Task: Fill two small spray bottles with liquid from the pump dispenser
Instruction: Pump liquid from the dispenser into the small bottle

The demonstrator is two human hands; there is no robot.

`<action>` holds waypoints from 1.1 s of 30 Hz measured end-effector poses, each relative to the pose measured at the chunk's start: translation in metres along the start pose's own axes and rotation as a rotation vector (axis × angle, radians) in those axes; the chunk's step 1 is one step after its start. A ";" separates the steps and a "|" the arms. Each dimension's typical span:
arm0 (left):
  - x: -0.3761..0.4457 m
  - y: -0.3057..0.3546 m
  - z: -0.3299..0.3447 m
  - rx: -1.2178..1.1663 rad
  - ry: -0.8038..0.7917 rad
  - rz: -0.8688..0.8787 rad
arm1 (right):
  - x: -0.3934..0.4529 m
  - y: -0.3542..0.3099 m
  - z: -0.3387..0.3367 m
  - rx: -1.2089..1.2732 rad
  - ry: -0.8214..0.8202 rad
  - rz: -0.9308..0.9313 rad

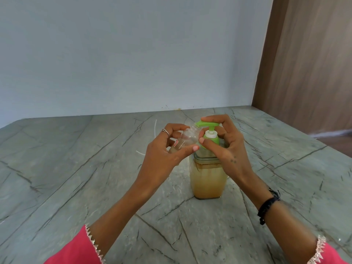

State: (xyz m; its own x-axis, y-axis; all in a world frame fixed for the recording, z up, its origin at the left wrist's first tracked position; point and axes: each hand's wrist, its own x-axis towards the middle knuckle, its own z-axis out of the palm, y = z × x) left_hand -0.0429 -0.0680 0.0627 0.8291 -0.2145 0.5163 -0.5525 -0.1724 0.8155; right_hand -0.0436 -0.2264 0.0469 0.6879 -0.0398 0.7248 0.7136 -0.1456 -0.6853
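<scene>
A clear square pump dispenser (207,180) with a green pump head (206,124) stands on the stone counter, about two thirds full of cloudy yellowish liquid. My left hand (163,155) holds a small clear spray bottle (185,139), uncapped and tilted, its open neck right under the green spout. A little liquid lies in the bottle's lower end. My right hand (222,143) is wrapped over the pump, fingers on top of the head and thumb against the green collar. A second small bottle is not in view.
Grey veined stone counter (95,178) runs back to a pale blue wall. Two thin white tubes (155,127) lie on the counter behind my left hand. A brown wooden panel (304,63) closes the right side.
</scene>
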 end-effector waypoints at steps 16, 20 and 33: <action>0.000 0.002 0.000 0.002 -0.006 0.019 | -0.003 0.001 -0.003 -0.048 -0.052 0.007; 0.000 0.001 0.000 0.004 -0.003 0.014 | -0.001 0.002 -0.001 -0.009 -0.008 0.003; 0.000 -0.002 0.002 0.019 -0.013 -0.006 | 0.002 0.001 -0.002 -0.066 -0.018 0.030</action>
State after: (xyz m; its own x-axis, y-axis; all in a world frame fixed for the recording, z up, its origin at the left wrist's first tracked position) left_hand -0.0420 -0.0695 0.0611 0.8312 -0.2255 0.5083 -0.5494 -0.1921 0.8132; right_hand -0.0417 -0.2291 0.0483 0.7112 -0.0276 0.7024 0.6831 -0.2091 -0.6998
